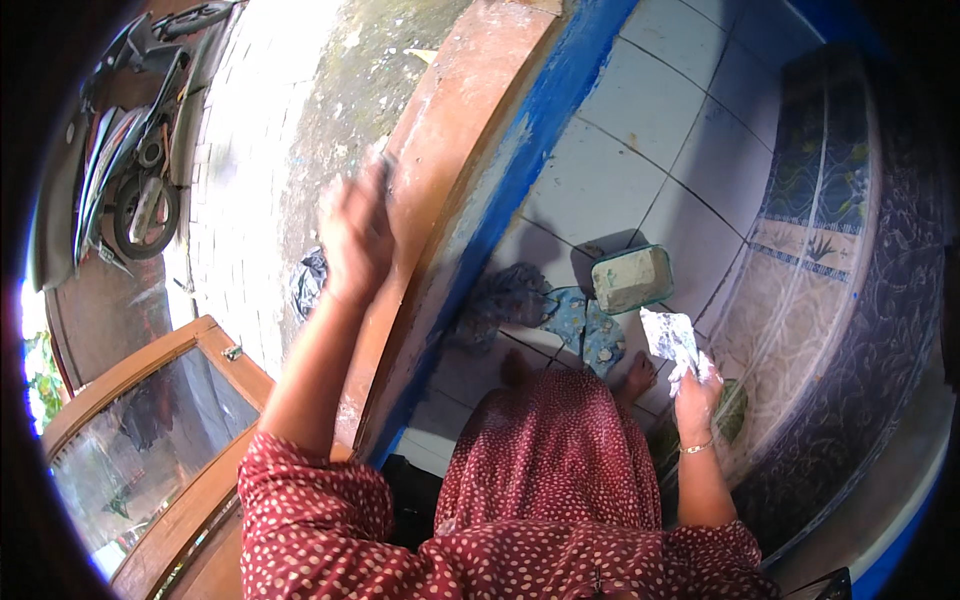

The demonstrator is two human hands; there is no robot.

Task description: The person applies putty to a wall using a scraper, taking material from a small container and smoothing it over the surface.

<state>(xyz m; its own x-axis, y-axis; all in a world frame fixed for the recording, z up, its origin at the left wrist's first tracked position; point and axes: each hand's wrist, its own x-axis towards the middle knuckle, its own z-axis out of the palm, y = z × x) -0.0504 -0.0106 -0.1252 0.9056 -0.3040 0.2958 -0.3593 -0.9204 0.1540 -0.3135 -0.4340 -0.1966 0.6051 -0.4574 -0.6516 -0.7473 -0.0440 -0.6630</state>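
Note:
My right hand (697,390), smeared with white paste, is closed round the handle of a scraper (668,334). Its flat, squarish blade is coated with the same white stuff. Just beyond it, on the tiles, stands a rectangular tub (630,278) with a greenish rim, filled with pale putty. My left arm stretches far out to the left, and the left hand (357,235) is over the edge of a reddish-brown wooden frame (470,75). Motion smears its fingers; a greyish patch shows at their tips, too blurred to name.
Crumpled blue patterned cloth (580,318) lies on the white floor tiles (620,145) by my feet. A blue-painted strip (545,130) runs along the frame. A glazed wooden window sash (150,430) stands open at lower left; a motorcycle (140,210) is outside. Patterned curtain-like fabric (800,300) lines the right.

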